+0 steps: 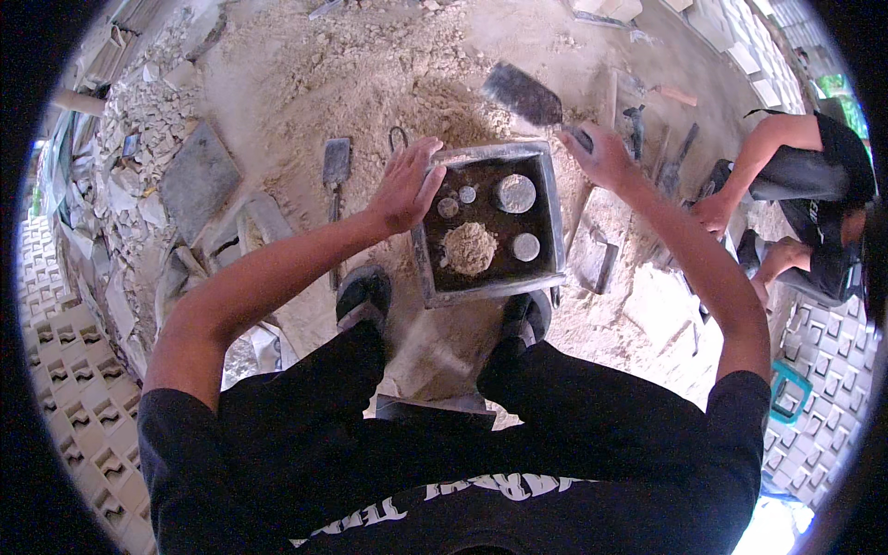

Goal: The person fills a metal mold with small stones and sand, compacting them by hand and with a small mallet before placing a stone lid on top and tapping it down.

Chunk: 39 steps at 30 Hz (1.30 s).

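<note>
Standing over the work, the person has two dark shoes [363,294] planted at the near edge of a square grey metal mould tray [555,215] that sits on the sandy ground between the feet. Inside it lies dark damp mix with several round grey plugs [514,193] standing up and a small pale heap of sand [469,248] near the front.

The left hand [405,185] rests on the tray's left rim, fingers spread and loosely curled over the edge rather than clamped. That light hold is the weak point: a push from the other side could slide or tip the tray, and the toes are just beside its front wall.

The right hand [603,157] is closed around the handle of a flat dark steel trowel [524,94], whose blade reaches out beyond the tray's far corner over the big pile of loose tan sand [370,65]. A loaded blade swung back could spill short of the tray or bury the round plugs unevenly; I judge the pale heap already sits off-centre.

Left of the tray a second small trowel [336,165] lies on the ground, easy to step on. Farther right, another person in a black shirt [823,185] crouches close by, within reach of a careless swing of the blade.
</note>
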Available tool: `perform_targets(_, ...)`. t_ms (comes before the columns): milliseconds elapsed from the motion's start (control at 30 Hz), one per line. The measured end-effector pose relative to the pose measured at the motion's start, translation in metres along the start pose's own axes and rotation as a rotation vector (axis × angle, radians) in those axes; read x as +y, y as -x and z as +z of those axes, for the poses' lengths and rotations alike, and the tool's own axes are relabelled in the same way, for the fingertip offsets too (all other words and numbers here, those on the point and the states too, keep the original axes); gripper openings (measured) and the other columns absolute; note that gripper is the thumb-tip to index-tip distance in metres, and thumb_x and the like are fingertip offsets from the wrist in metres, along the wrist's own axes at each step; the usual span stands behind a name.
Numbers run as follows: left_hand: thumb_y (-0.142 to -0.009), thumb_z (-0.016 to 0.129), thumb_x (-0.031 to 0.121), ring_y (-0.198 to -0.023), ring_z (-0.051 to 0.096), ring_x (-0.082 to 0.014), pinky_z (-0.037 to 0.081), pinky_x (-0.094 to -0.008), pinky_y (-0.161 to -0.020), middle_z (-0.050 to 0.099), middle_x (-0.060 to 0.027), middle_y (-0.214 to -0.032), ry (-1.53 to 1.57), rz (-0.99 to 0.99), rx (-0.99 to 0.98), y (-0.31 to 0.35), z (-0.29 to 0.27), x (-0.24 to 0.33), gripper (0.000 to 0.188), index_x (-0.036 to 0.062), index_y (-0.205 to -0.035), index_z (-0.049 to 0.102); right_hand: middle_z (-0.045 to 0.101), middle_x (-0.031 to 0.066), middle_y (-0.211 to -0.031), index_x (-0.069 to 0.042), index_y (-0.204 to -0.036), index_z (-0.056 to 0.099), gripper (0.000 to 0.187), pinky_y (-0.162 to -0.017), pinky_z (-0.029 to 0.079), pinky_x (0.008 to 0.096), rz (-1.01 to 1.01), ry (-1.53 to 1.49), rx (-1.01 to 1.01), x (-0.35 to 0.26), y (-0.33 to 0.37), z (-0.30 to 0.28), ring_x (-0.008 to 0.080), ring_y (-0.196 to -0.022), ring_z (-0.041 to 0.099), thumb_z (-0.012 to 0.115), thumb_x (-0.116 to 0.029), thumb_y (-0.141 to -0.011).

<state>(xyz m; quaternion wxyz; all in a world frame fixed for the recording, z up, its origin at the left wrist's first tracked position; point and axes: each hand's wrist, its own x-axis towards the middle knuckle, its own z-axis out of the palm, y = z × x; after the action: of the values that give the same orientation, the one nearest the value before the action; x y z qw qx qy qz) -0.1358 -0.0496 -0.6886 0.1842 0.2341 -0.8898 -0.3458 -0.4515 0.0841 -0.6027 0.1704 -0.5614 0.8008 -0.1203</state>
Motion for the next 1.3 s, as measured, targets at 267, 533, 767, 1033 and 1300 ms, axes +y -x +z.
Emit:
perform_targets(267,-0.089,0.048,0.046,-0.135,0.025,-0.0345,0.010,-0.0509,-0.112,0.034,-0.0191,-0.141,-0.166,0.101,-0.141,-0.006,-0.008,-0.013,0.064,0.0016,-0.134,0.035,0.062,0.0300,-0.088,0.007,-0.097,0.060,0.069,-0.080,0.047,0.0492,0.049,0.168,-0.091,0.049,-0.112,0.087,0.0420,-0.085,0.062,0.039,-0.059,-0.090)
perform_targets(533,-0.082,0.054,0.053,-0.139,0.021,-0.0228,0.005,-0.0538,-0.113,0.027,-0.0103,-0.148,-0.005,0.810,-0.606,0.023,0.010,0.063,0.076,0.0077,-0.139,0.033,0.061,0.0226,-0.075,-0.004,-0.100,0.064,0.059,-0.072,0.047,0.0464,-0.196,0.059,-0.367,-0.017,-0.154,0.117,0.0361,-0.076,0.062,0.037,-0.056,-0.093)
perform_targets(767,-0.085,0.050,0.040,-0.139,0.021,-0.0179,0.005,-0.0565,-0.111,0.026,-0.0018,-0.150,-0.227,0.750,-0.428,-0.005,0.036,0.047,0.061,0.0161,-0.139,0.035,0.060,0.0163,-0.070,-0.004,-0.099,0.064,0.064,-0.067,0.046,0.0419,-0.138,-0.024,-0.449,-0.011,-0.157,0.095,0.0282,-0.068,0.059,0.039,-0.063,-0.090)
perform_targets(1033,-0.088,0.053,0.034,-0.140,0.018,-0.0272,0.003,-0.0559,-0.111,0.023,-0.0146,-0.150,-0.297,0.432,-0.227,-0.047,0.001,0.036,0.063,0.0055,-0.140,0.031,0.062,0.0226,-0.079,0.001,-0.087,0.062,0.067,-0.072,0.046,0.0463,-0.113,-0.028,-0.317,-0.022,-0.142,0.068,0.0354,-0.075,0.062,0.043,-0.063,-0.086)
perform_targets(1300,-0.090,0.046,0.047,-0.141,0.011,-0.0293,0.002,-0.0540,-0.112,0.017,-0.0186,-0.150,-0.405,0.049,-0.184,-0.038,-0.039,-0.026,0.073,0.0000,-0.141,0.023,0.063,0.0220,-0.081,-0.001,-0.094,0.063,0.062,-0.073,0.048,0.0439,-0.111,0.168,-0.497,0.009,-0.152,0.046,0.0308,-0.074,0.061,0.042,-0.059,-0.090)
